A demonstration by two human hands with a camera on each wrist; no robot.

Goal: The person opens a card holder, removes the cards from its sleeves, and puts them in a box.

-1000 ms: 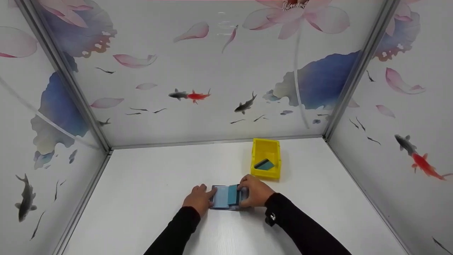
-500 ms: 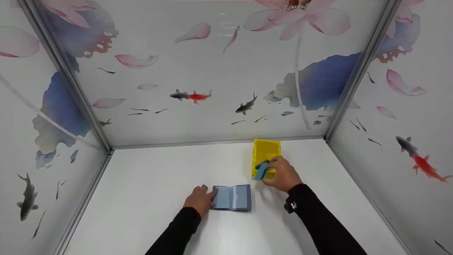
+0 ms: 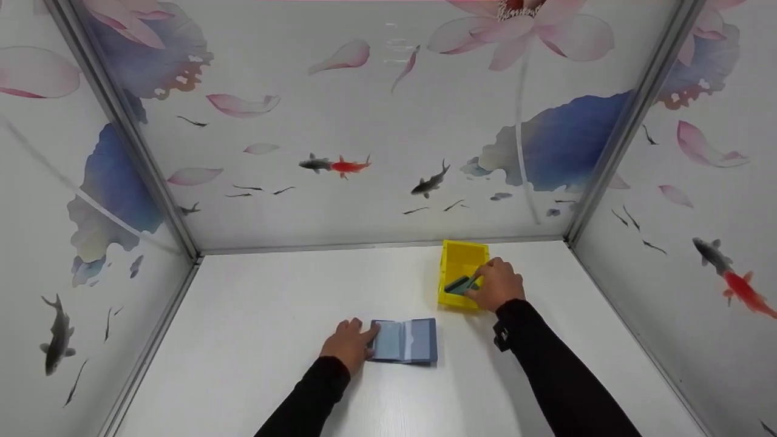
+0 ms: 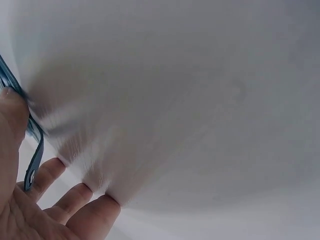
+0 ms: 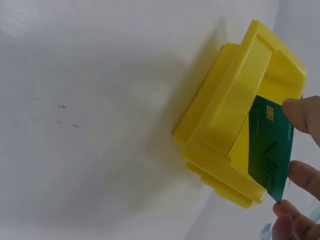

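A blue wallet (image 3: pixel 419 341) lies spread open on the table, showing pale inner pockets. My left hand (image 3: pixel 346 346) rests at its left edge, one digit pressing on it and the other fingertips on the tabletop. In the left wrist view the wallet's strap (image 4: pixel 35 162) with a metal snap hangs beside these fingers. My right hand (image 3: pixel 499 285) is over the front of a yellow box (image 3: pixel 464 247). It pinches a green bank card (image 5: pixel 270 145) with a gold chip and "VIP" lettering, partly inside the rim. Another card with a dark stripe (image 3: pixel 456 284) lies in the box.
The white table (image 3: pixel 273 303) is enclosed by printed panels (image 3: pixel 364 121) with flowers and fish at the back and both sides. The yellow box stands close to the back panel, right of centre.
My right hand has lifted a blue-green card off the wallet, carried it up and right, and brought a card into the yellow box. My left hand has stayed at the wallet.
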